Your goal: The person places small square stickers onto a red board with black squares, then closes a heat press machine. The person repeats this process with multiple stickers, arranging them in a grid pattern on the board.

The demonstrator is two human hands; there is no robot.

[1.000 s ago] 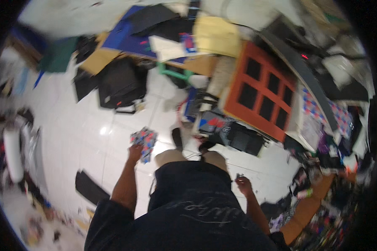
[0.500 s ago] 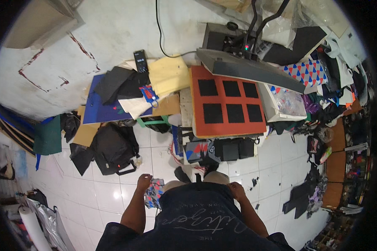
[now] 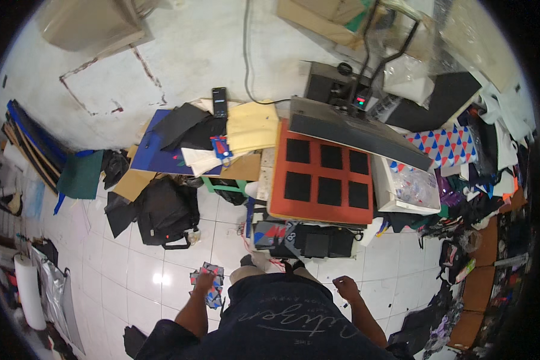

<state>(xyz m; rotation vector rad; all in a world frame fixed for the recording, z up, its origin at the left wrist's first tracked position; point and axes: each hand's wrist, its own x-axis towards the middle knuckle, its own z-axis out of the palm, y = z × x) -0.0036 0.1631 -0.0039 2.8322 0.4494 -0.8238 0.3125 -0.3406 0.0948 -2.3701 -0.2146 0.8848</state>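
Note:
Low on the left, my left hand [image 3: 204, 281] is over a bunch of grey, red and blue patterned cloth pieces [image 3: 213, 297]. Its fingers are hard to make out, and I cannot tell whether it grips the cloth. On my right side, away from my body, my right hand [image 3: 346, 288] has loosely bent fingers and nothing visible in it. Ahead stands a heat press [image 3: 360, 133] with its upper plate raised. Several black squares [image 3: 297, 186] lie in rows on its orange-red bed [image 3: 282, 214].
Left of the press lie yellow cloth [image 3: 253, 125], black sheets [image 3: 183, 125] and a phone [image 3: 220, 103]. A black bag [image 3: 168, 211] rests on the tiled floor [image 3: 234, 237]. A white box [image 3: 407, 198] and heaped fabric stand to the right. Dark material [image 3: 318, 240] lies below the bed.
The whole view has shifted, and the press sits lower in it. My left hand has come down over the patterned cloth. My right hand has moved out from beside my body.

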